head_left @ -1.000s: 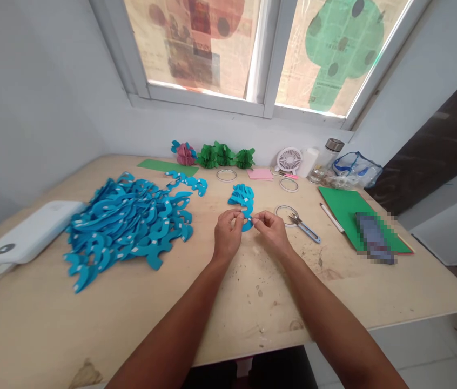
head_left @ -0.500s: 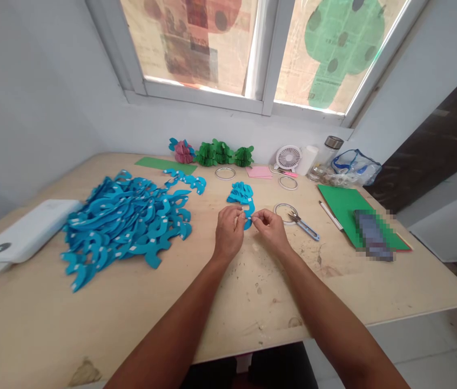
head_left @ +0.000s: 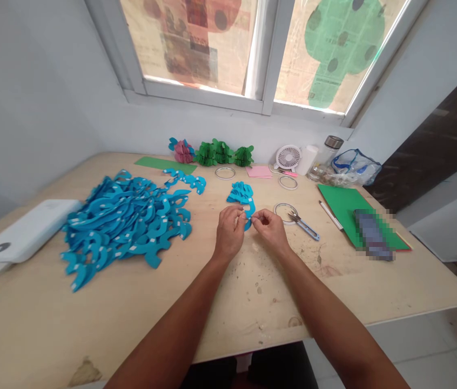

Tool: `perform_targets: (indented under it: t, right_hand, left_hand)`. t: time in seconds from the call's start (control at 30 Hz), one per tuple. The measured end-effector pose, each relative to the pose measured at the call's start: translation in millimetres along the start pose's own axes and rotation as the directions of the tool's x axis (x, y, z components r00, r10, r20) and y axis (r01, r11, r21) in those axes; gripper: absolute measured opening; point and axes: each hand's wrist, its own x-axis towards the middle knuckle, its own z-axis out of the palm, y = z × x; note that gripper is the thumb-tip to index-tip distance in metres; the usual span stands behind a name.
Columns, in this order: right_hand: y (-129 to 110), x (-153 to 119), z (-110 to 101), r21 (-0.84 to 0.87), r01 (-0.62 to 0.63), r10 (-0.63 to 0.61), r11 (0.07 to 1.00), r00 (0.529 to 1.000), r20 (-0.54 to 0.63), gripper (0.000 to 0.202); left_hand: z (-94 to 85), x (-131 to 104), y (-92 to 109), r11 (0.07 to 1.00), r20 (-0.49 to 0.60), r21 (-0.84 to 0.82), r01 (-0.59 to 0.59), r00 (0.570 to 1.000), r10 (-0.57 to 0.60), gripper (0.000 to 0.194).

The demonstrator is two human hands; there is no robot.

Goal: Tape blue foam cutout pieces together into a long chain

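Between my hands is a curved blue paper cutout [head_left: 251,205] with small white patches, joined to or touching a small stack of blue cutouts [head_left: 240,192] just beyond. My left hand [head_left: 229,229] pinches at its left edge with fingers curled. Opposite, my right hand [head_left: 270,228] has thumb and forefinger closed at the cutout's right edge. Exactly what the fingertips grip is too small to see. A large heap of similar blue cutouts [head_left: 127,216] lies to the left, and a short blue strip of them [head_left: 183,178] sits behind it.
Right of my hands, blue-handled snips [head_left: 307,228] rest over a tape roll [head_left: 281,212]. Green sheets [head_left: 344,202] and a blurred phone [head_left: 372,235] lie farther right. A white power bank [head_left: 29,229] stands at left. Folded green paper pieces [head_left: 221,153], a fan [head_left: 288,158] and a bottle [head_left: 328,154] line the wall.
Almost nothing differs. My right fingers have shifted very slightly at the blue cutout's edge; the left hand stays in place.
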Motion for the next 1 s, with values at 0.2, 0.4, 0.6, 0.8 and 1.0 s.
perform_targets:
  t: [0.2,0.4,0.6,0.8,1.0]
  right_hand:
    - [-3.4,-1.3,-0.3,-0.04,0.007,-0.007,0.999,1.0,-0.011,0.01]
    - [-7.3,-3.0,-1.1,-0.068,0.015,-0.016,0.998,1.0,-0.01,0.009]
    - [-10.0,-4.8,-1.1,-0.109,0.006,-0.008,0.994,1.0,-0.016,0.01]
    - [-9.9,-5.7,-0.7,-0.122,-0.013,0.009,0.992,1.0,-0.029,0.013]
    - [-8.6,-1.7,-2.5,-0.032,0.006,-0.006,0.999,1.0,0.011,0.013]
  left_hand:
    - [1.0,0.0,0.0,1.0,0.005,-0.013,-0.009,1.0,0.01,0.021]
    - [1.6,-0.2,-2.8,0.999,0.001,-0.022,-0.031,1.0,0.031,0.021]
    - [0.7,-0.1,-2.1,0.999,0.004,-0.022,-0.03,1.0,0.03,0.022]
    - [0.9,0.6,-2.7,0.999,0.006,-0.046,-0.004,1.0,0.004,0.022]
    - [1.4,2.0,-6.5,0.993,-0.017,-0.102,0.063,0.998,-0.065,0.022]
